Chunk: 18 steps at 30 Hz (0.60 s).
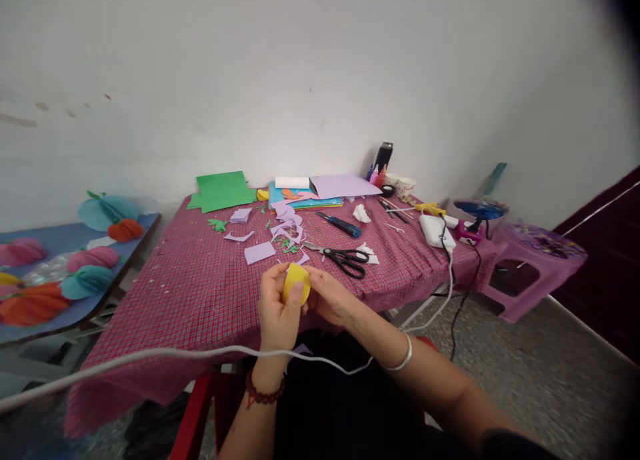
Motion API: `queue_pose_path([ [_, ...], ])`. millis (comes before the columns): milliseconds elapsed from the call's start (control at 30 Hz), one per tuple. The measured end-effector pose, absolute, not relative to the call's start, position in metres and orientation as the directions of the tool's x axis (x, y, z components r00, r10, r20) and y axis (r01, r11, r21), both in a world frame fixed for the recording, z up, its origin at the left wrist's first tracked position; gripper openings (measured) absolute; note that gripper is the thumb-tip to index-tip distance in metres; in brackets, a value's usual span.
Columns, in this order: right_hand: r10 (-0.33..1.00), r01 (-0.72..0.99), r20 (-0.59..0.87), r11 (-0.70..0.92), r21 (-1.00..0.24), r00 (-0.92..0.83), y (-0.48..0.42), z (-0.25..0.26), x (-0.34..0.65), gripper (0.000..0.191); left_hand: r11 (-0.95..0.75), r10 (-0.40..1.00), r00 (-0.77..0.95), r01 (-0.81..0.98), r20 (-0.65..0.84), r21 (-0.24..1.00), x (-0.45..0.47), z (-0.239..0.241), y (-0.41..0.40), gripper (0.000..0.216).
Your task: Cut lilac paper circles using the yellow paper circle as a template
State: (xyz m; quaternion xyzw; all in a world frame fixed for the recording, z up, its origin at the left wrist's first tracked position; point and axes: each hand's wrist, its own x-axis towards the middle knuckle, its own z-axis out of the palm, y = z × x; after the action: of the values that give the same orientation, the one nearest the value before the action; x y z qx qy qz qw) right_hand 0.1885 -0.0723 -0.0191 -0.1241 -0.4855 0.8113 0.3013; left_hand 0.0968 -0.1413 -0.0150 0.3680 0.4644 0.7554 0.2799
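Note:
Between my two hands is a small rounded piece of yellow paper (pixel 297 284), held over the table's front edge. My left hand (pixel 276 307) has its thumb pressed on the paper's face and its fingers bent behind it. From the other side my right hand (pixel 330 297) closes on the paper's right edge, with its fingertips partly hidden. Black-handled scissors (pixel 345 260) lie just beyond my hands, blades apart. Lilac paper scraps (pixel 287 223) and a lilac rectangle (pixel 259 253) rest close by, among small green clippings (pixel 287 245).
Green sheets (pixel 223 190), a lilac sheet (pixel 345 185) and a blue cutter (pixel 340 225) lie farther back. A white power bank (pixel 437 232) sits at right. A white cable (pixel 200 353) crosses in front of me. Paper pumpkins (pixel 90 281) stand on the blue left table.

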Motion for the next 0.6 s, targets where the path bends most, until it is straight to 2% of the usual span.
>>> queue_pose_path([
  [167,0.643,-0.362,0.053,-0.360,-0.860,-0.764,-0.072,-0.016,0.182,0.044,-0.380,0.759,-0.593,-0.068,0.269,0.922,0.087,-0.022,-0.141,0.044],
  [333,0.607,-0.293,0.013,-0.365,-0.884,-0.795,-0.066,-0.008,0.181,0.034,-0.353,0.862,-0.413,-0.076,0.293,0.933,0.075,-0.027,-0.147,0.046],
  [467,0.507,-0.230,-0.010,-0.409,-0.883,-0.862,-0.065,-0.011,0.179,0.038,-0.408,0.847,-0.445,-0.196,0.290,0.892,0.072,-0.032,-0.151,0.049],
  [600,0.459,-0.234,0.007,-0.439,-0.867,-0.889,-0.065,-0.019,0.172,0.047,-0.376,0.879,-0.376,-0.166,0.294,0.912,0.063,-0.039,-0.153,0.049],
])
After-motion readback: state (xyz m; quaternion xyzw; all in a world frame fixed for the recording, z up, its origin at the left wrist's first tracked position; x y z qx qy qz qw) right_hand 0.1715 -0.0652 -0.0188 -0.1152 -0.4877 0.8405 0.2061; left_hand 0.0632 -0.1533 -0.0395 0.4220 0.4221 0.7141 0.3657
